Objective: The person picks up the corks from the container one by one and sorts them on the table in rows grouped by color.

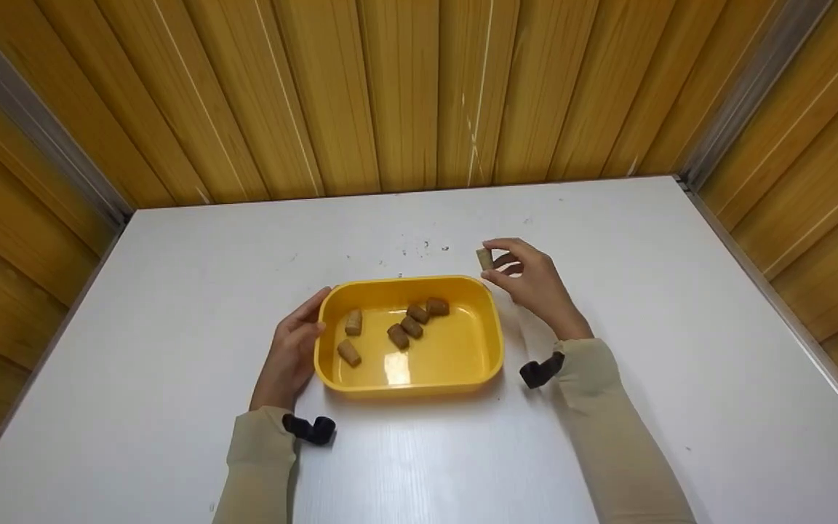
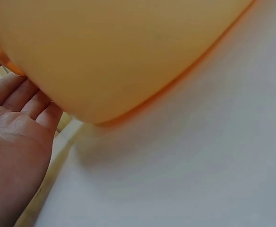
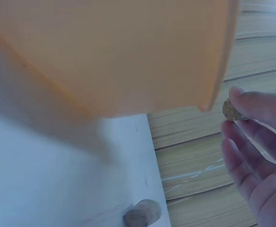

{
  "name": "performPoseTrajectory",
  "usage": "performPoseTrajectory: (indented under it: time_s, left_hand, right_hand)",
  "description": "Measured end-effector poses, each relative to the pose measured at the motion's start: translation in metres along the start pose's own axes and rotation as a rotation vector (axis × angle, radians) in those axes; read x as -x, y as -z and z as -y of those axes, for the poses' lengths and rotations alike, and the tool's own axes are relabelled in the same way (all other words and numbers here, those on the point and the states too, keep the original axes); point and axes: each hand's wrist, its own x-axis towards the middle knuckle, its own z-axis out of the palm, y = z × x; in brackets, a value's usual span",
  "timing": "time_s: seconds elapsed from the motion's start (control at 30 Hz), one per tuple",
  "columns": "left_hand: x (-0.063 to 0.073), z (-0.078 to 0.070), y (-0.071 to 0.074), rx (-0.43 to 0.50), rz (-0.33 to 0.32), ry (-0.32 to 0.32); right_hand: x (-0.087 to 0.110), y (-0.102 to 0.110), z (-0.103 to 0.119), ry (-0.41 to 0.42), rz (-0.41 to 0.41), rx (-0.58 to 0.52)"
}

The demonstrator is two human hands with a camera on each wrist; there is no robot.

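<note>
A yellow plastic tub [image 1: 412, 390] sits on the white table, with several brown and tan corks [image 1: 398, 336] lying inside. The left hand [image 1: 294, 356] holds the tub's left end, thumb at the rim and fingers along the outer wall. In the left wrist view, that hand [image 2: 17, 123] shows its palm beside the tub wall [image 2: 105, 56]. Just off the tub's far right corner, the right hand [image 1: 532, 280] pinches a light tan cork [image 1: 485, 258] between thumb and fingertips, raised above the table. The right wrist view shows the round end of this cork [image 3: 231, 110].
A short cylindrical piece [image 3: 142, 213] lies on the table in the right wrist view; the head view does not show it. Wood-patterned panels [image 1: 404, 94] wall off the back and both sides. Small dark marks [image 1: 419, 246] dot the table [image 1: 172, 306] behind the tub.
</note>
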Motion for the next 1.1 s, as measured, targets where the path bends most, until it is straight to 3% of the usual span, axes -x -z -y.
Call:
performPoseTrajectory:
  time_s: [0.13, 0.73, 1.1]
  left_hand:
    - [0.0, 0.0, 0.0, 0.001, 0.001, 0.0]
    - [0.0, 0.0, -0.003, 0.014, -0.013, 0.012]
    - [0.001, -0.001, -0.005, 0.021, -0.019, 0.006]
  right_hand:
    - [0.007, 0.0, -0.01, -0.048, -0.021, 0.009]
    - [0.022, 0.021, -0.043, -0.289, 0.04, 0.048]
    - [0.025, 0.022, -0.053, -0.311, 0.044, 0.061]
